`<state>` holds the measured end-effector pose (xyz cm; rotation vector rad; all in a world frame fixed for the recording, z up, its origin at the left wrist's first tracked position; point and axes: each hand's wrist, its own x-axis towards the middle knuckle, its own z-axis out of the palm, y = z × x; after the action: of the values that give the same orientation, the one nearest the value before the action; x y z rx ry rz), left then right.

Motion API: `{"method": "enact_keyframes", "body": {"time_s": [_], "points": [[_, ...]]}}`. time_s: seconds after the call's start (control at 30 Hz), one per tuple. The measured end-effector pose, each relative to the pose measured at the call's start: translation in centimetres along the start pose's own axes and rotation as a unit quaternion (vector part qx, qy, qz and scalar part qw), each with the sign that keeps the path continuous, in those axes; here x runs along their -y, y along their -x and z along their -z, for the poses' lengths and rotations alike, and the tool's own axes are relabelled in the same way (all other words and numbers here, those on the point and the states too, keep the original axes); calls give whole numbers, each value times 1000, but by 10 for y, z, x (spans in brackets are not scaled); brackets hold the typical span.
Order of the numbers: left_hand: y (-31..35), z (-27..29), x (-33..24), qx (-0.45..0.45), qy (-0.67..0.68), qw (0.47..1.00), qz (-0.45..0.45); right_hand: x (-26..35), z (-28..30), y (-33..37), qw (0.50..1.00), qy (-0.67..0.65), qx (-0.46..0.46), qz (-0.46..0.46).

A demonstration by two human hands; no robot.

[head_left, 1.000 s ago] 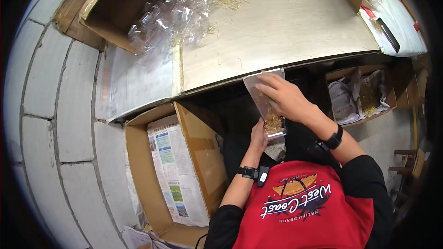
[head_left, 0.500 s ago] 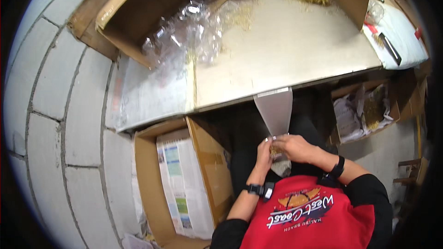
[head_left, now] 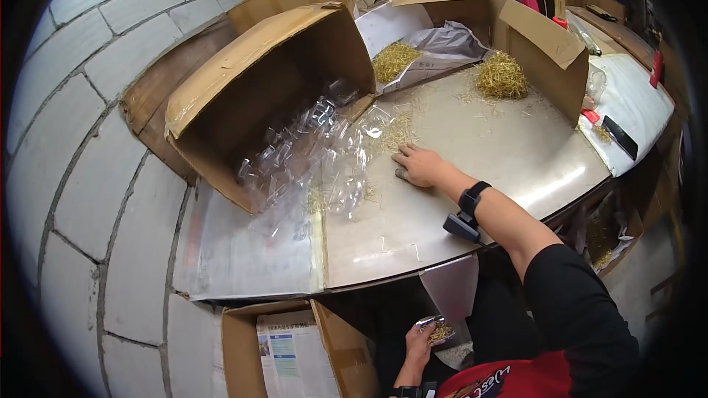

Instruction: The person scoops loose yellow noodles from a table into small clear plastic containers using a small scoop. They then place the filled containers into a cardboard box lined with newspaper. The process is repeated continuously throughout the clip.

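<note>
A grey block wall (head_left: 92, 191) stands to the left of a smooth, pale tabletop (head_left: 472, 214). Below its near edge, the left hand (head_left: 417, 346) grips a small clear plastic container (head_left: 425, 320) with thin golden pieces (head_left: 441, 333) in it. Just beyond this is a pale grey panel (head_left: 451, 286). At the tabletop, the right hand (head_left: 419, 166) is empty, thumb and fingers apart, beside scattered golden bits (head_left: 398, 131). To its left, clear plastic parts (head_left: 343, 169) lie heaped at the mouth of a cardboard box (head_left: 258, 66) on its side; a golden pile (head_left: 502, 76) sits farther back.
</note>
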<state>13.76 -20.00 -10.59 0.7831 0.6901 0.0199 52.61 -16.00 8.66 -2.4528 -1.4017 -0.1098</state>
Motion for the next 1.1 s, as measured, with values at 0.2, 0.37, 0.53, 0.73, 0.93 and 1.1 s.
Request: {"method": "enact_keyframes", "body": {"time_s": [0.2, 0.37, 0.53, 0.73, 0.93, 1.1], "points": [[-2, -17, -2, -45, 12, 999, 5, 34, -3, 91, 998, 16, 2, 69], [-5, -21, -2, 7, 87, 996, -21, 58, 36, 169, 981, -189, 23, 40], [1, -32, -5, 17, 78, 996, -26, 30, 28, 169, 962, -238, -99, -89], [-4, -37, 7, -10, 44, 998, -39, 97, -4, 160, 989, -111, -89, 30], [2, -52, 7, 18, 58, 998, -19, 93, -2, 176, 995, -32, -79, -51], [-3, -57, 10, 10, 51, 999, -10, 73, -1, 180, 996, -35, -83, -21]]}}
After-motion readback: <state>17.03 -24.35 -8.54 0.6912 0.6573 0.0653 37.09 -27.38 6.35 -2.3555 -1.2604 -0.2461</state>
